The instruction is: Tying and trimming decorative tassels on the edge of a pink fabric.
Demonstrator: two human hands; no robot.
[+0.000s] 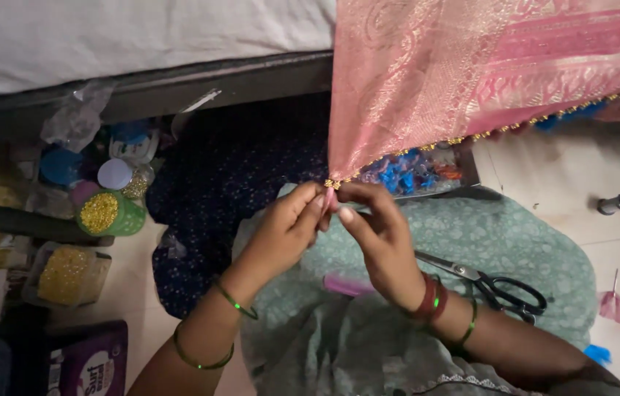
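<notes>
A pink woven cloth [471, 66] with a gold bead trim hangs from the upper right down to a point at the centre. My left hand [288, 227] and my right hand [376, 235] meet just below that point, fingertips pinched together on the cloth's corner, where a small gold bead [332, 183] sits. Both wrists wear green and red bangles. My hands hover over my lap, covered in pale green printed fabric [500, 235].
Black-handled scissors [493, 282] lie on my lap at the right. A green jar of gold beads [108, 213] and other bead containers crowd the left. Dark blue cloth [229, 176] lies behind. A pink tassel [613, 304] rests on the floor at right.
</notes>
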